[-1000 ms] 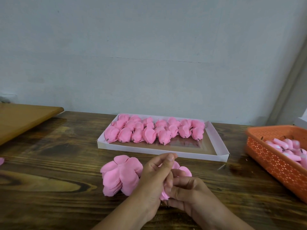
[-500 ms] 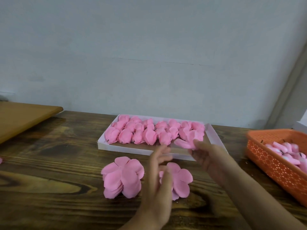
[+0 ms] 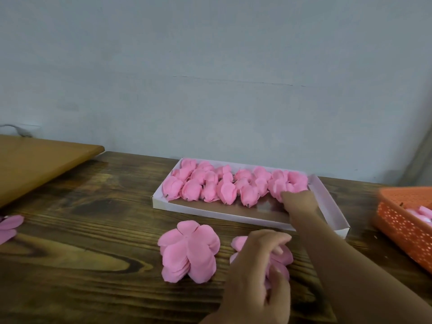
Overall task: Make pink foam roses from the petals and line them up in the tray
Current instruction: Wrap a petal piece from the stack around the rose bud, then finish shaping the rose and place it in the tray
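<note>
The right hand [image 3: 298, 202] reaches into the white tray [image 3: 327, 202] at the right end of the front row of roses [image 3: 224, 185]; its fingers are blurred among them, so its grip cannot be told. The left hand [image 3: 259, 260], fingers curled, rests on a loose petal pile [image 3: 284, 258] on the counter [image 3: 81, 242]. A second pile [image 3: 189, 251] lies just left. An orange basket [image 3: 404, 220] sits far right.

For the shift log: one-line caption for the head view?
Right hand sets a rose in the tray; left hand reaches the petals.
</note>
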`<state>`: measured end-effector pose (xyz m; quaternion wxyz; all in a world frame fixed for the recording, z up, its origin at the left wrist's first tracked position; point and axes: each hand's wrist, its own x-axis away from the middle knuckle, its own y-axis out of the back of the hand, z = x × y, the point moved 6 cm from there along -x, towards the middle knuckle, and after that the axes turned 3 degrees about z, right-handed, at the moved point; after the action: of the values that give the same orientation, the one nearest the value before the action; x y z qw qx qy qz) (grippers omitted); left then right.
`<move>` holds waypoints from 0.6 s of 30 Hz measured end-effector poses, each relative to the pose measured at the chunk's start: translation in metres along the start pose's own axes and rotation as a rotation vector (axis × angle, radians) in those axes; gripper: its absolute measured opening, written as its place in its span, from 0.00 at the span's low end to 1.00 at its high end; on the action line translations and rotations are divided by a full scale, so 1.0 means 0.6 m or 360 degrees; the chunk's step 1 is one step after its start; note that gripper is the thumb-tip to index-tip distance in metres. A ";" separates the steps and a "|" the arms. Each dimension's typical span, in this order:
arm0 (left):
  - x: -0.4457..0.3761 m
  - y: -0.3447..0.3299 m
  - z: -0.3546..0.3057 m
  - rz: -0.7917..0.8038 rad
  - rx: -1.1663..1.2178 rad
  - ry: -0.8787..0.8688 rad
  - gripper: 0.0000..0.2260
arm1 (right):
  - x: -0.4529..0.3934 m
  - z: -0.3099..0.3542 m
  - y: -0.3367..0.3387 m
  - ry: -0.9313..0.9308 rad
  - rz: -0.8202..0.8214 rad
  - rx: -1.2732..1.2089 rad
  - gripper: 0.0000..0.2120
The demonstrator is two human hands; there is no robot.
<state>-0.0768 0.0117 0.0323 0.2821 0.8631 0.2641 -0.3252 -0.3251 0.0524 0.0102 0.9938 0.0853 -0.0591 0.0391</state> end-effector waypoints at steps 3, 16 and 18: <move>-0.006 0.000 0.002 -0.0030 0.0000 0.0024 0.22 | -0.004 0.016 -0.006 0.0157 -0.0015 0.0302 0.15; -0.005 0.002 0.005 -0.0013 -0.0028 0.0023 0.22 | 0.008 0.002 -0.005 0.0307 0.0002 0.0647 0.06; -0.006 0.002 0.003 -0.0016 -0.0024 0.0027 0.22 | 0.016 0.003 -0.015 0.0404 0.0011 0.0782 0.08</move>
<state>-0.0793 0.0084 0.0342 0.2848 0.8623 0.2732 -0.3173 -0.3150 0.0439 0.0113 0.9426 0.3181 0.0768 0.0662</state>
